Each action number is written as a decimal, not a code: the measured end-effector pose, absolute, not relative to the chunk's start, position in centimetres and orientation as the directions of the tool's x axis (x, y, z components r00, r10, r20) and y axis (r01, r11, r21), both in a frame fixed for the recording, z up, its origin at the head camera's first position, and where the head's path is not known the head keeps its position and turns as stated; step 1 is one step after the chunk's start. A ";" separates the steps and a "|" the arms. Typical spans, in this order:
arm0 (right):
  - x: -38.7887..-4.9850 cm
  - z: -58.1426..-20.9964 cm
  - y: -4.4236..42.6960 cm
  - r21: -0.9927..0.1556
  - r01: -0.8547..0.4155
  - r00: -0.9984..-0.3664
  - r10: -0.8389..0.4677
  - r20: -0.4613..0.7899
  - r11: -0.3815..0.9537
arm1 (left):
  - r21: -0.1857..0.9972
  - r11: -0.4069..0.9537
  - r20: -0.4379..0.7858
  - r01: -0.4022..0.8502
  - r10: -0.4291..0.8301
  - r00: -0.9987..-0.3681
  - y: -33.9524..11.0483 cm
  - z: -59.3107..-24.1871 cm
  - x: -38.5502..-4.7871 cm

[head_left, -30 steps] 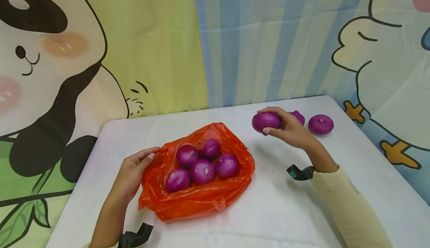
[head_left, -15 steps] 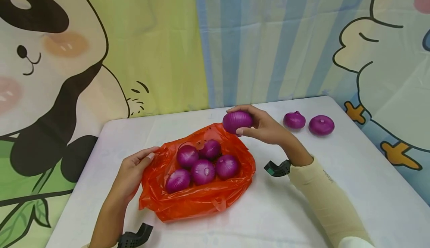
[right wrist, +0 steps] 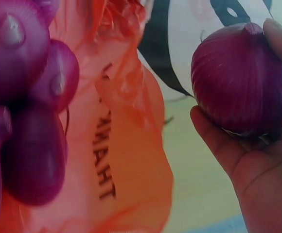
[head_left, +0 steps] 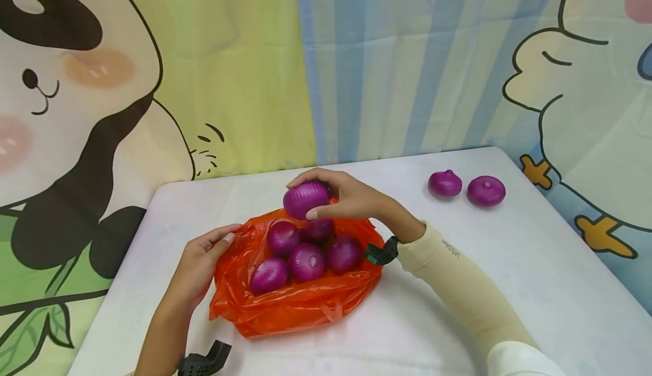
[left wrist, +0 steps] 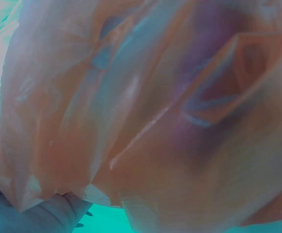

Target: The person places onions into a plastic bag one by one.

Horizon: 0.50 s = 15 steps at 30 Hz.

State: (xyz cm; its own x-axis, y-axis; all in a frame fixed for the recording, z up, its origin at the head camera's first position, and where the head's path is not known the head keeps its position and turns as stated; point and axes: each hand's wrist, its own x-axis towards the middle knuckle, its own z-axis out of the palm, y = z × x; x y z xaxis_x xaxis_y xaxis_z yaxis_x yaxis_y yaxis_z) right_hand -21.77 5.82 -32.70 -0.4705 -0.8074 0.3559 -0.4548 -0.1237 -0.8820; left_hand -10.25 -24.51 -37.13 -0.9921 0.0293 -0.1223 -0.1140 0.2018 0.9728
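Your right hand (head_left: 348,195) has the onion (head_left: 305,200): fingers curled over the far side, thumb on the near side, gap as wide as the onion. It's up in the air at the bag's far rim, clear of the bagged onions (head_left: 307,261), as the right wrist view shows. Seen from the head, its long axis runs roughly left to right, and it sits left of your palm. The bag (head_left: 285,315) lies below and toward you, so down and nearward looks like the relation that matters.

Your left hand (head_left: 202,258) pinches the bag's left rim, thumb against fingers, well apart from the onion; the right is the nearer one. Left wrist view is mostly blurred film, no help on grip detail.

Five onions show in the bag. Two loose onions (head_left: 445,184) sit near the worktop's (head_left: 397,333) far right corner, just beside each other.
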 end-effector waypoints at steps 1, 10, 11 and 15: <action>-21.8 -32.7 5.2 -0.884 -0.449 -0.453 -0.819 0.353 -0.132 | 0.972 0.204 -0.124 -0.116 0.027 -0.992 -24.5 -37.1 -10.2; -21.0 -33.1 0.8 -0.933 -0.347 -0.354 -0.907 0.227 -0.098 | 0.979 0.190 -0.083 -0.075 0.032 -0.996 -24.8 -36.8 -10.0; -20.9 -33.2 0.4 -0.935 -0.344 -0.345 -0.915 0.208 -0.083 | 0.980 0.187 -0.075 -0.067 0.034 -0.997 -24.8 -36.9 -10.1; -20.5 -33.9 -1.1 -0.942 -0.336 -0.323 -0.938 0.124 -0.009 | 0.983 0.176 -0.054 -0.047 0.035 -0.998 -25.0 -37.0 -10.2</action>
